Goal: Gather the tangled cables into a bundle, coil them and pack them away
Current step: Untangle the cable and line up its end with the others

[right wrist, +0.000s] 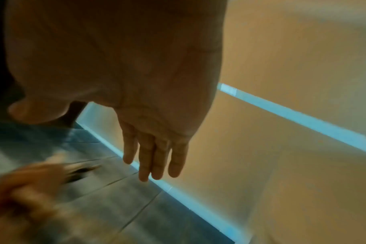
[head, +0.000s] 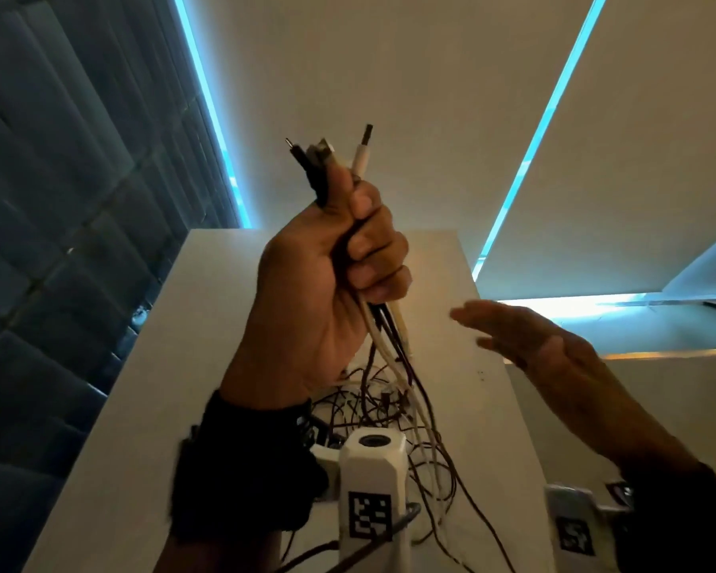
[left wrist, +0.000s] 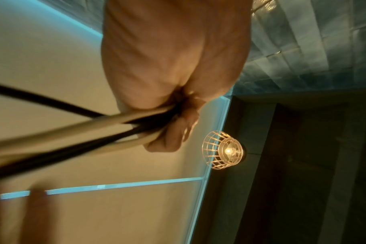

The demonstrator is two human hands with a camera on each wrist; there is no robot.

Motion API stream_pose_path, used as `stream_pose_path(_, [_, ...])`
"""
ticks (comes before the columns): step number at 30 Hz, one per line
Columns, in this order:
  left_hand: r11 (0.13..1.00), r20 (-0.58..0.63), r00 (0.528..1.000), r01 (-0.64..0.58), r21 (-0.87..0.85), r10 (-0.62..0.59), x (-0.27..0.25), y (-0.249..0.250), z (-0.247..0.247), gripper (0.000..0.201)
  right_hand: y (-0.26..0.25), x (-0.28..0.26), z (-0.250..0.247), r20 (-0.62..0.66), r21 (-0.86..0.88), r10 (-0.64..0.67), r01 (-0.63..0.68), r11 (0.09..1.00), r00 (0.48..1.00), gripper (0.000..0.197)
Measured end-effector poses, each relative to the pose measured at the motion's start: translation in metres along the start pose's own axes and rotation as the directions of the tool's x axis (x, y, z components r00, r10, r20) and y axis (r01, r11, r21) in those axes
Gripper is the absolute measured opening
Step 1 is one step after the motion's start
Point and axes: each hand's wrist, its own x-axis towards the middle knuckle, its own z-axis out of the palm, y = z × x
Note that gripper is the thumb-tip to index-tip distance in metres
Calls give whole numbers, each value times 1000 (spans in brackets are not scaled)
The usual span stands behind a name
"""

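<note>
Okay, from here I see the white table (head: 149, 407) running away from the camera, its far edge up against the pale wall and its left edge bordering the dark padded panels (head: 58, 200). Bare tabletop on both sides of the cable tangle (head: 389, 411), more of it on the left. A cage lamp (left wrist: 223, 150) shows in the left wrist view.

Left hand (head: 327, 283) is raised above the table in a fist, thumb up, fingers clamped round the cables (head: 383, 328). Plug ends (head: 327, 153) stick out above the fist, black and white ones. Below the fist the strands hang down into the tangle lying on the table.

Right hand (head: 530, 337) is off to the right, well apart from the cables, holding nothing. Fingers (right wrist: 155, 158) straight and close together, palm roughly flat; it's blurred in the head view, so I can't read the tilt exactly.
</note>
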Motion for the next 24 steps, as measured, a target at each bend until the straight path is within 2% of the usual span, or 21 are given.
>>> stream_pose_path(2, [999,-31,998,51,20,-50,1,-13,5,39,-13,22,35,164,63,-78,68,996,983,59])
stream_pose_path(4, [995,-64,995,85,48,-82,-1,-17,4,36,-14,34,51,302,173,-51,-2,985,952,47])
stream_pose_path(5, [995,-71,994,83,52,-80,-2,-15,1,35,-9,32,54,342,229,-21,-62,972,939,45])
stream_pose_path(7, [998,-63,997,42,38,-40,-6,-4,-7,34,17,21,52,340,282,31,-133,950,940,49])
stream_pose_path(9, [999,-67,998,-14,49,17,-9,9,-18,37,58,-2,36,260,266,166,-236,935,951,56])
stream_pose_path(11, [997,-85,995,-40,66,46,-12,20,-26,42,101,-32,23,119,216,343,-361,907,932,64])
stream_pose_path(13, [995,-83,995,-56,77,63,-15,28,-30,45,144,-65,12,-26,152,506,-497,854,862,75])
stream_pose_path(15, [992,-78,993,-79,98,86,-17,34,-33,42,178,-96,3,-154,109,643,-634,766,750,86])
stream_pose_path(17, [991,-63,993,-92,102,98,-19,41,-36,39,205,-122,-1,-217,81,714,-716,693,666,94])
stream_pose_path(18, [994,-37,995,-86,67,88,-19,45,-38,37,207,-128,0,-217,34,743,-756,654,633,90])
stream_pose_path(20, [996,53,998,-26,-89,31,-18,50,-42,33,211,-135,6,-203,-63,771,-794,605,603,63])
stream_pose_path(21, [984,98,995,21,-177,-4,-18,52,-42,32,216,-139,9,-208,-105,769,-795,597,605,44])
stream_pose_path(23, [960,143,989,76,-270,-38,-19,59,-42,32,236,-152,3,-223,-196,727,-760,619,649,22])
stream_pose_path(24, [958,157,987,78,-277,-35,-21,62,-41,33,243,-155,2,-161,-232,748,-762,605,644,9])
